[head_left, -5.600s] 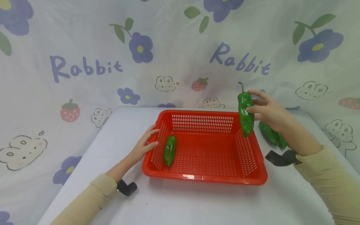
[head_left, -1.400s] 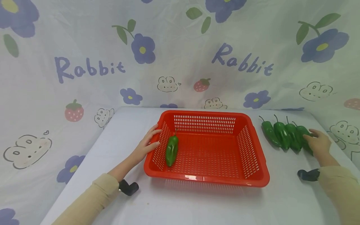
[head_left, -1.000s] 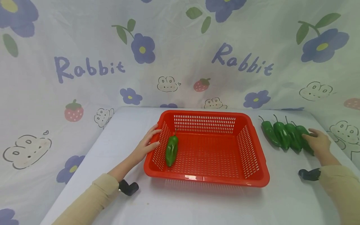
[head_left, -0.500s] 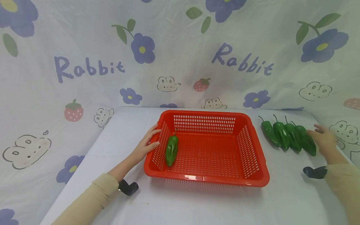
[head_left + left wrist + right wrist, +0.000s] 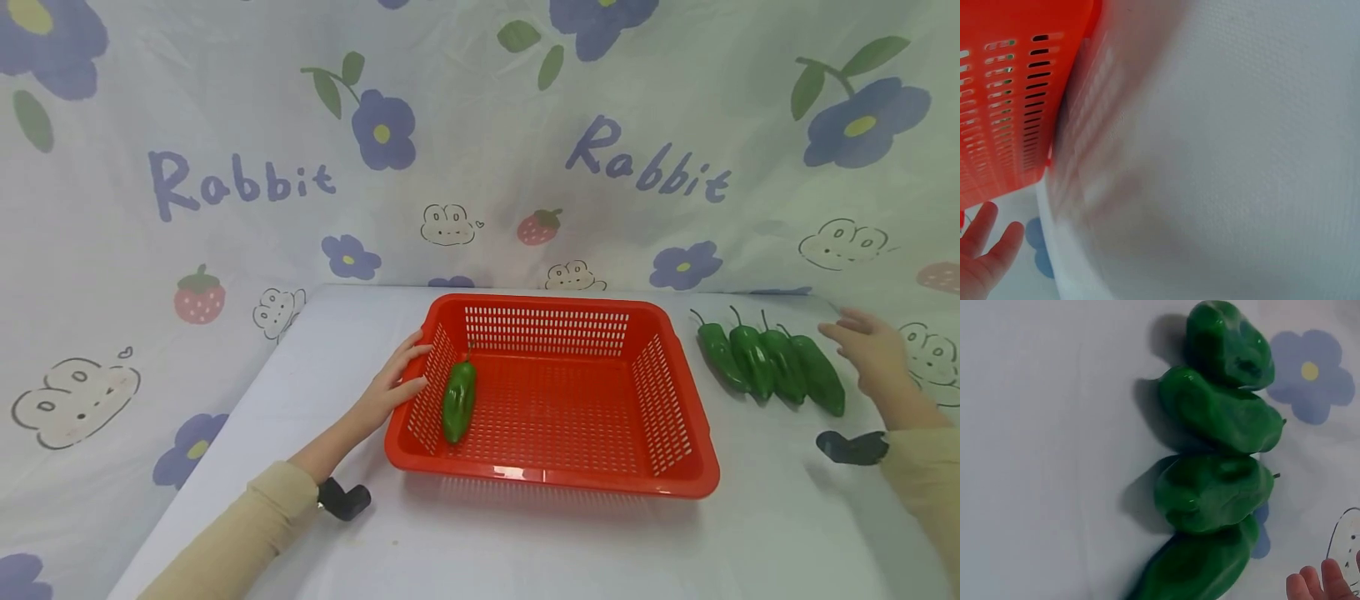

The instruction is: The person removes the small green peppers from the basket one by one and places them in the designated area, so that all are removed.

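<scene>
A red plastic basket [image 5: 551, 477] stands mid-table with one green pepper [image 5: 458, 402] lying at its left end. My left hand [image 5: 387, 379] rests against the basket's left rim with its fingers spread; in the left wrist view its fingers [image 5: 1004, 247] extend past the perforated basket wall [image 5: 1016, 87]. Several green peppers lie side by side right of the basket, the rightmost pepper [image 5: 817, 375] closest to my right hand [image 5: 873, 350]. That hand is raised beside the row, fingers loosely extended, holding nothing. The right wrist view shows the same peppers [image 5: 1213, 490], with fingertips [image 5: 1332, 581] apart from them.
A white cloth covers the table [image 5: 480, 554]. Behind it hangs a white curtain [image 5: 480, 125] printed with flowers, rabbits and lettering. Black wrist-camera mounts [image 5: 853, 448] stick out beneath both wrists.
Earlier my right hand held a pepper over the basket's right side; that hand later touched the rightmost pepper of the row, then let go and moved right. The left hand stays at the rim.
</scene>
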The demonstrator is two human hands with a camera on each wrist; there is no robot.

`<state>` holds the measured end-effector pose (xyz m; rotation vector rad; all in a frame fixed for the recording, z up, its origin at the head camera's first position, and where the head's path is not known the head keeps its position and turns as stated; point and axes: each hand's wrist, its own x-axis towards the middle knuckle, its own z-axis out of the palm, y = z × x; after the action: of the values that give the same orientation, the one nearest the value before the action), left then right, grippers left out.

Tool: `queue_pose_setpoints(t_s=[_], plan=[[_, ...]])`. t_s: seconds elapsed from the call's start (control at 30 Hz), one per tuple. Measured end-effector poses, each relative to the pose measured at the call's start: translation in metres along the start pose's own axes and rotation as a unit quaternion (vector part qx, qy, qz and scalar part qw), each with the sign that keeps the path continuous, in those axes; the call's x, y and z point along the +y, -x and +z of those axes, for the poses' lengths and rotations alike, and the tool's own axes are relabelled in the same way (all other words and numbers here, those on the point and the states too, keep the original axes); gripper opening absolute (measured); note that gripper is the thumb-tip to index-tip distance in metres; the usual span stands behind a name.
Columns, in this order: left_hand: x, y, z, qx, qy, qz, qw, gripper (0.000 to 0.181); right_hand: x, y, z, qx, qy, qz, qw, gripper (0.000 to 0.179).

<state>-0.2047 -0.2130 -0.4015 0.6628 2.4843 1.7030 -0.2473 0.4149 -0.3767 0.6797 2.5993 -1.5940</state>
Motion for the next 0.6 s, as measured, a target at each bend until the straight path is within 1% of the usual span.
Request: queue_pose_setpoints(t_s=[0.1,0.27,0.43,0.6], plan=[[0.0,0.0,0.0,0.0,0.001,0.001,1.0,0.046,-0.01,0.005,0.003,0.002,0.001,-0.009,1.0,0.084],[-0.001,0.0,0.0,-0.001,0.005,0.001,1.0,0.046,-0.02,0.005,0.008,0.005,0.001,-0.035,0.9994,0.083],[-0.001,0.0,0.0,-0.001,0.005,0.001,1.0,0.047,-0.032,0.009,0.013,-0.017,0.001,-0.07,0.9974,0.081],[-0.001,0.0,0.0,0.0,0.003,-0.003,1.0,0.048,-0.05,0.016,0.021,-0.031,0.028,-0.114,0.9926,0.076]])
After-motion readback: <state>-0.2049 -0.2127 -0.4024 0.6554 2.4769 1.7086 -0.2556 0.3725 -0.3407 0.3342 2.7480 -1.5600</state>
